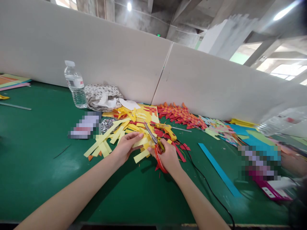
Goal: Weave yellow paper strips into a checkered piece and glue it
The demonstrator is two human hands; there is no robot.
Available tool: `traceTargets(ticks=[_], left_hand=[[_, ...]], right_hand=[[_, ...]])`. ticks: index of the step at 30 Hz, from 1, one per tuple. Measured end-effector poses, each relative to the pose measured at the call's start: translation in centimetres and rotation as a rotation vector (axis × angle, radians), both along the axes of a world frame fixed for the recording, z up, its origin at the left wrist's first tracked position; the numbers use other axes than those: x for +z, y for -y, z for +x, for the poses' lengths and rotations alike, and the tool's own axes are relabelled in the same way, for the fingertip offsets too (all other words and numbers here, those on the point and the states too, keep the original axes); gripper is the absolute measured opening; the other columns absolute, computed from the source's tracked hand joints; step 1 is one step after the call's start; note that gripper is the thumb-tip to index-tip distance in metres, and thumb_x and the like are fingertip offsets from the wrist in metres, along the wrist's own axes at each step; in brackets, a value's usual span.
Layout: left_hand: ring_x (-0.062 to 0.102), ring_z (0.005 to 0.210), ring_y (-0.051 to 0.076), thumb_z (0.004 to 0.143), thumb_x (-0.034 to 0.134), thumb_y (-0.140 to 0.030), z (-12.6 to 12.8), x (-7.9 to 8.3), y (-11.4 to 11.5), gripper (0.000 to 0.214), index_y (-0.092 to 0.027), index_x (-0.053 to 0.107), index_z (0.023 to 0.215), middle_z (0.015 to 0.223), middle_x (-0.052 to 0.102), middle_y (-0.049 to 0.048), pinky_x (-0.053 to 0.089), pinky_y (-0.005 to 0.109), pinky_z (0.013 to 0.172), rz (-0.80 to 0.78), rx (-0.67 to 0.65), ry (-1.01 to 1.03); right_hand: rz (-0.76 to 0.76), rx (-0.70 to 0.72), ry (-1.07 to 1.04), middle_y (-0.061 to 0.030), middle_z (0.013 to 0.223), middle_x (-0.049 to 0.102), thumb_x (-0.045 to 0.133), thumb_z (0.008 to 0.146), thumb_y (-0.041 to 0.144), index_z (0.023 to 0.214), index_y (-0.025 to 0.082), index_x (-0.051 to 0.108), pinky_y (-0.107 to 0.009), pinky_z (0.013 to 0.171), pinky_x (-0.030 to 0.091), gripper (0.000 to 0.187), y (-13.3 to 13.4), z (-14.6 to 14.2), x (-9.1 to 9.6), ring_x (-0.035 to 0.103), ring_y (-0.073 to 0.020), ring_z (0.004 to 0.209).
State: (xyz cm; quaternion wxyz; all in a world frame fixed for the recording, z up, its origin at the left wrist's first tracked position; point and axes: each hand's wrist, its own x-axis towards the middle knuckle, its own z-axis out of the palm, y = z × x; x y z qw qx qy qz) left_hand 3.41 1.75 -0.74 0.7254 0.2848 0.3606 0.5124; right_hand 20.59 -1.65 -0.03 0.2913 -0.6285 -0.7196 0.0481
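Observation:
My right hand is closed round the red handles of a pair of scissors, whose blades point up and left over a piece of woven yellow paper strips. My left hand pinches the left side of that yellow piece, thumb on top. Both hands hover just above the green table, in front of a heap of loose yellow strips and red scraps.
A water bottle and a patterned cloth stand at the back by the white partition. Woven red and orange paper fish lie to the right, with a blue strip, a black cable and a yellow-handled tool.

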Motion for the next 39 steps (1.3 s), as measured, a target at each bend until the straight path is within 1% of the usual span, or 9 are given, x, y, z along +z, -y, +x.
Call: traceTargets(ticks=[6, 9, 14, 19, 29, 32, 35, 37, 39], left_hand=[[0.06, 0.075, 0.012, 0.052, 0.082, -0.029, 0.03, -0.06, -0.08, 0.024, -0.019, 0.067, 0.069, 0.077, 0.065, -0.0017, 0.054, 0.025, 0.064, -0.005, 0.02, -0.009], [0.06, 0.075, 0.013, 0.051, 0.082, -0.029, 0.01, -0.09, -0.1, 0.024, -0.019, 0.067, 0.067, 0.077, 0.066, -0.002, 0.054, 0.025, 0.064, 0.003, 0.017, -0.014], [0.061, 0.072, 0.013, 0.051, 0.082, -0.029, 0.07, -0.27, -0.13, 0.025, -0.018, 0.067, 0.067, 0.074, 0.066, -0.0016, 0.055, 0.025, 0.061, 0.005, -0.024, -0.025], [0.063, 0.069, 0.013, 0.05, 0.082, -0.029, 0.15, -0.42, -0.04, 0.026, -0.018, 0.067, 0.067, 0.073, 0.067, -0.0005, 0.055, 0.025, 0.06, -0.002, -0.062, -0.032], [0.063, 0.069, 0.013, 0.05, 0.082, -0.03, 0.18, -0.52, -0.07, 0.027, -0.018, 0.067, 0.07, 0.073, 0.067, -0.0005, 0.055, 0.026, 0.061, -0.011, -0.059, -0.041], [0.063, 0.07, 0.013, 0.05, 0.082, -0.029, 0.18, -0.48, -0.09, 0.026, -0.019, 0.067, 0.069, 0.074, 0.067, -0.0012, 0.055, 0.024, 0.06, -0.016, -0.053, -0.042], [0.062, 0.07, 0.012, 0.051, 0.082, -0.029, 0.16, -0.28, -0.09, 0.025, -0.019, 0.066, 0.067, 0.074, 0.066, -0.0017, 0.055, 0.024, 0.059, -0.021, -0.048, -0.041], [0.062, 0.072, 0.012, 0.052, 0.082, -0.029, 0.15, -0.14, -0.05, 0.026, -0.019, 0.065, 0.068, 0.075, 0.066, -0.0014, 0.055, 0.024, 0.06, -0.027, -0.047, -0.043], [0.063, 0.073, 0.013, 0.053, 0.081, -0.03, 0.19, -0.06, 0.01, 0.026, -0.019, 0.065, 0.07, 0.077, 0.066, -0.0014, 0.056, 0.024, 0.061, -0.034, -0.046, -0.049]], right_hand=[[-0.036, -0.021, 0.107, 0.0033, 0.057, 0.05, 0.057, 0.069, 0.049, 0.076, 0.022, 0.049, -0.021, 0.047, 0.03, 0.03, 0.01, 0.35, 0.28, 0.046, -0.0121, 0.048], [-0.063, -0.012, 0.125, 0.0027, 0.059, 0.052, 0.057, 0.069, 0.05, 0.079, 0.021, 0.052, -0.022, 0.048, 0.031, 0.031, 0.04, 0.33, 0.44, 0.048, -0.013, 0.05], [-0.052, -0.01, 0.132, 0.0019, 0.06, 0.053, 0.056, 0.069, 0.052, 0.078, 0.021, 0.052, -0.022, 0.049, 0.031, 0.032, 0.13, 0.24, 0.5, 0.048, -0.0134, 0.051], [-0.04, -0.001, 0.139, 0.0027, 0.055, 0.05, 0.056, 0.069, 0.053, 0.075, 0.021, 0.051, -0.022, 0.048, 0.029, 0.032, 0.11, 0.23, 0.46, 0.046, -0.0128, 0.048], [-0.022, 0.01, 0.09, 0.0039, 0.053, 0.047, 0.059, 0.067, 0.051, 0.066, 0.021, 0.046, -0.021, 0.047, 0.028, 0.033, 0.07, 0.16, 0.34, 0.041, -0.0106, 0.047], [-0.018, 0.011, 0.034, 0.0049, 0.051, 0.044, 0.061, 0.066, 0.049, 0.061, 0.021, 0.043, -0.021, 0.047, 0.028, 0.034, 0.12, 0.09, 0.37, 0.038, -0.0096, 0.046], [0.002, -0.015, -0.09, 0.0062, 0.049, 0.04, 0.063, 0.066, 0.047, 0.059, 0.021, 0.039, -0.021, 0.046, 0.028, 0.035, -0.08, 0.3, 0.29, 0.033, -0.0088, 0.045], [-0.002, -0.039, -0.264, 0.0052, 0.053, 0.044, 0.064, 0.066, 0.045, 0.062, 0.021, 0.041, -0.022, 0.048, 0.033, 0.034, -0.42, 0.56, 0.13, 0.037, -0.0094, 0.048], [-0.045, -0.031, -0.509, 0.0017, 0.064, 0.053, 0.068, 0.063, 0.045, 0.068, 0.021, 0.044, -0.024, 0.053, 0.04, 0.034, -0.85, 0.8, -0.08, 0.047, -0.0116, 0.054]])
